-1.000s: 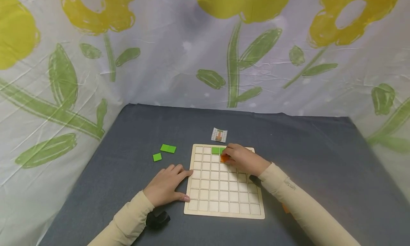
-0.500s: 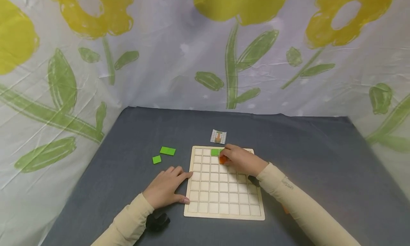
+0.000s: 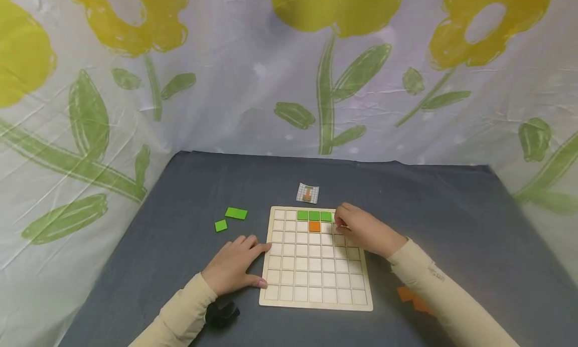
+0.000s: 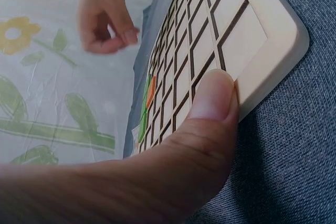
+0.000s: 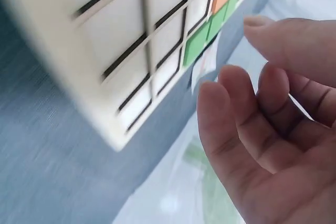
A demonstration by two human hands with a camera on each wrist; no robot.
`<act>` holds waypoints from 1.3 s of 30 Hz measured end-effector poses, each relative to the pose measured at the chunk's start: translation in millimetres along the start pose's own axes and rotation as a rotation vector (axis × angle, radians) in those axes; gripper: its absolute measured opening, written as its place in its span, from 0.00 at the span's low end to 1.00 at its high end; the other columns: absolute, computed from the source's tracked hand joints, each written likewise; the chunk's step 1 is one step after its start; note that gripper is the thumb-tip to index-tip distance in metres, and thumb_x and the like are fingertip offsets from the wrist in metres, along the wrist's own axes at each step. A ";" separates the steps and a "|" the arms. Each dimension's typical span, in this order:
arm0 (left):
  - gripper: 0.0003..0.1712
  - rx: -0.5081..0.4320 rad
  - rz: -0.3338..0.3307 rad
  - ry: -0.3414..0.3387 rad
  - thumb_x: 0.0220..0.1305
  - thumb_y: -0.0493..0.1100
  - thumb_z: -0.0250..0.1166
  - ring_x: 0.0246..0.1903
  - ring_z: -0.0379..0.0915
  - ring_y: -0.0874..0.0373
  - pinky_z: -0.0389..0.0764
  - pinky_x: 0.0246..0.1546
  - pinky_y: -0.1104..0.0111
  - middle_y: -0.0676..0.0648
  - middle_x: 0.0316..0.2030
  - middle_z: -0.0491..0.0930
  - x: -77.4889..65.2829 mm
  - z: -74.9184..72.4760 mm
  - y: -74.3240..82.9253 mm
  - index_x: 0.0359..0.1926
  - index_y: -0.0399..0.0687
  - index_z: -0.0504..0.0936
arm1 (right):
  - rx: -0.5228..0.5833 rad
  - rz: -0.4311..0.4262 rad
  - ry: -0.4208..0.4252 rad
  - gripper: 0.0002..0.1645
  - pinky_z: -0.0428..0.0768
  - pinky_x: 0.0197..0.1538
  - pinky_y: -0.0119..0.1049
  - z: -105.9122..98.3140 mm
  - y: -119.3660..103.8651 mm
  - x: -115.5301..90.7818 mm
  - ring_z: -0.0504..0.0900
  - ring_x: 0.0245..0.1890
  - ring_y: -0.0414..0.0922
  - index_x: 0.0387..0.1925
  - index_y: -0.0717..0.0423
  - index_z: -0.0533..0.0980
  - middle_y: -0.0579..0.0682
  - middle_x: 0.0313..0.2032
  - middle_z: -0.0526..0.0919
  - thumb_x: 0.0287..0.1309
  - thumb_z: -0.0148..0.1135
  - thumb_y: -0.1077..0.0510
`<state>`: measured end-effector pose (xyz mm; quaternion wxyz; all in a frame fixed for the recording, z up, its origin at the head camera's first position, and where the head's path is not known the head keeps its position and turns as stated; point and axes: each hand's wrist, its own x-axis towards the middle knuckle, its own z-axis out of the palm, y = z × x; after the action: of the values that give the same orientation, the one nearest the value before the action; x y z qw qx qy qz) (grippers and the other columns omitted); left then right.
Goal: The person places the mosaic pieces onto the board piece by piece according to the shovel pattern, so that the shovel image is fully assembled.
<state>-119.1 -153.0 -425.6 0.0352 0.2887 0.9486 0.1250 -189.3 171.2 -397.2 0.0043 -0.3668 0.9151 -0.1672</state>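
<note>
While the left hand (image 3: 235, 267) rests thumb and forefinger on the left rim of the wooden grid board (image 3: 315, 279), its grip spread and closed round nothing, the right hand (image 3: 368, 229) hangs above the board's far right part, thumb and fingertips parted, grip loosely bent and carrying nothing. Counter (image 3: 429, 211), dark cloth: board about midway between left and right edges, well short of the far edge. On board: three green square tiles (image 3: 314, 215), side by side, far row; one orange square tile (image 3: 314, 226), second row, below the middle green. Towards the counter's left edge: one green oblong (image 3: 236, 213), perhaps two squares abutting; one loose green tile (image 3: 221, 225). Towards its right edge, partly behind the right sleeve (image 3: 451, 292): loose orange tiles (image 3: 405, 294). Between board and far edge: one printed grid card (image 3: 307, 193). Step in hand, by judgement: filling cells tile by tile. Next move probably calls for pinching another orange tile and seating it squarely.
</note>
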 end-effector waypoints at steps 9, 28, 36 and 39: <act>0.46 0.005 -0.013 -0.002 0.41 0.65 0.73 0.39 0.66 0.58 0.67 0.34 0.65 0.51 0.41 0.73 -0.4 -2.1 -0.8 0.62 0.49 0.75 | -0.014 0.016 0.045 0.14 0.66 0.31 0.27 -14.1 9.4 -45.0 0.63 0.27 0.36 0.29 0.51 0.65 0.41 0.28 0.63 0.60 0.61 0.67; 0.46 0.031 0.006 0.019 0.42 0.65 0.72 0.35 0.63 0.59 0.63 0.30 0.68 0.51 0.41 0.73 1.4 -4.0 -2.5 0.61 0.49 0.75 | -0.089 0.178 -0.151 0.17 0.78 0.42 0.38 -31.4 26.9 -103.6 0.78 0.39 0.40 0.46 0.53 0.78 0.43 0.38 0.77 0.57 0.67 0.51; 0.45 0.018 0.016 0.004 0.41 0.65 0.72 0.35 0.63 0.60 0.64 0.31 0.68 0.51 0.40 0.72 1.9 0.3 0.8 0.60 0.49 0.76 | -0.052 0.186 -0.207 0.15 0.76 0.41 0.36 -22.2 30.0 -117.5 0.74 0.38 0.38 0.43 0.48 0.77 0.39 0.37 0.74 0.53 0.70 0.56; 0.45 0.017 0.015 0.007 0.41 0.65 0.72 0.34 0.62 0.60 0.63 0.31 0.69 0.51 0.40 0.72 1.5 -0.3 1.0 0.60 0.49 0.76 | -0.043 0.193 -0.215 0.15 0.76 0.40 0.36 -20.8 30.7 -118.3 0.75 0.38 0.39 0.42 0.48 0.77 0.39 0.37 0.74 0.52 0.70 0.56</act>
<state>-119.8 -151.4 -425.0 0.0284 0.2955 0.9476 0.1183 -126.1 277.8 -400.7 0.1109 -0.2927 0.9438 -0.1062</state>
